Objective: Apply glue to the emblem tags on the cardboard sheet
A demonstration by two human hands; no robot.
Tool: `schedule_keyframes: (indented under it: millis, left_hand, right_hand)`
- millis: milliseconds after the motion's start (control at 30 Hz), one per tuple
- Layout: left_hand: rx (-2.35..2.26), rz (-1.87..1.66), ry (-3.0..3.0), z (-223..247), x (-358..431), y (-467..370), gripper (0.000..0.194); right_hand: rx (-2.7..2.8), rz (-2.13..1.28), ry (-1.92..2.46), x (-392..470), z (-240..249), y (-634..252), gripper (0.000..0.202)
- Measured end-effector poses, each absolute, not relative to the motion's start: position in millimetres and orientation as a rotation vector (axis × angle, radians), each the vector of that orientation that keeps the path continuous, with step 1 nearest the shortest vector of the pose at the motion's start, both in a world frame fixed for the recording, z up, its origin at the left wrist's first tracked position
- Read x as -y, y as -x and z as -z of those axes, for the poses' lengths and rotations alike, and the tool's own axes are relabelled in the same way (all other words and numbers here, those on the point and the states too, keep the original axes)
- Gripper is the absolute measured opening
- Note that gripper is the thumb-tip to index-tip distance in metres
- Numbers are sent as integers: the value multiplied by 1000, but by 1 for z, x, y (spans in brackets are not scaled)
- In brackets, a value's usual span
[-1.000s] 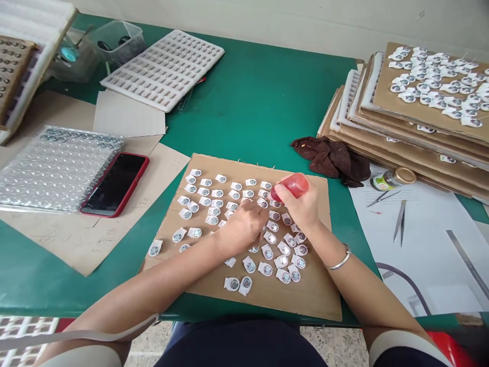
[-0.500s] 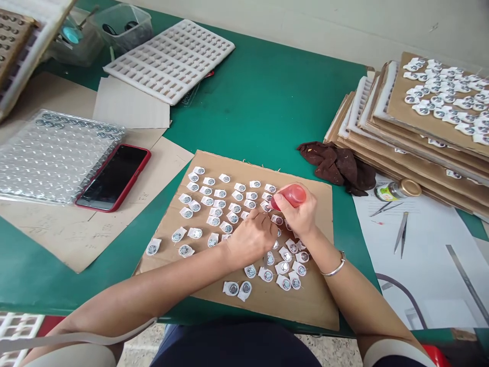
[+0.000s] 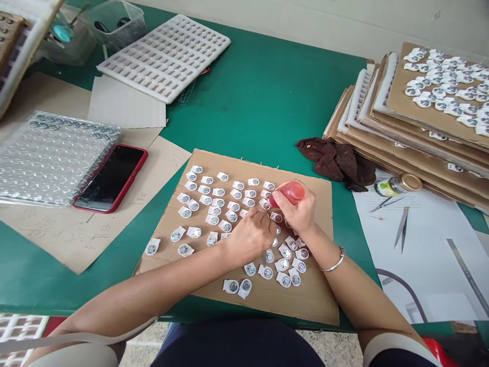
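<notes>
My right hand (image 3: 301, 211) is wrapped round a small red squeeze bottle (image 3: 292, 192), tilted with its narrow end down and to the left. Close beside it, my left hand (image 3: 252, 232) is closed, fingertips pinched near the bottle's tip. A thin grey metal tool (image 3: 264, 259) sticks out below the left fist; its other end is hidden. Both hands are over a brown cardboard sheet (image 3: 214, 300) bearing many small round silver parts with white tabs (image 3: 194, 232). The fingers cover some of these parts, and what the bottle's tip touches cannot be made out.
At the left lie a red-cased phone (image 3: 112, 178) and a clear plastic tray (image 3: 49, 158). A white foam tray (image 3: 168, 56) is at the back. On the right are a brown cloth (image 3: 336, 160), a glass jar (image 3: 397, 185), tweezers (image 3: 402, 229) and stacked cardboard sheets (image 3: 397, 120).
The camera view has shifted slightly. Both hands stay almost in place, with the bottle tipped a little further left and closer to the left fingertips.
</notes>
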State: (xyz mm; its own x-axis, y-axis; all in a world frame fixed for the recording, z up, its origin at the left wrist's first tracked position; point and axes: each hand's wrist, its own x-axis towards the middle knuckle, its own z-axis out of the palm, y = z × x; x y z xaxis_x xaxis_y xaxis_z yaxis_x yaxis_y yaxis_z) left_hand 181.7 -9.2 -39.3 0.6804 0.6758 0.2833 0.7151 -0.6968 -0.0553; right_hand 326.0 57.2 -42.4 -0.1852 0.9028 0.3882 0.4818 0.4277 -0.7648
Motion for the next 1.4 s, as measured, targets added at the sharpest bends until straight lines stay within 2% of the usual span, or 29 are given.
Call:
schedule_keyframes:
  millis: [1400]
  left_hand:
    - [1169, 362, 2791, 42, 8, -181, 20]
  right_hand:
    - [1802, -538, 1202, -61, 44, -329, 18]
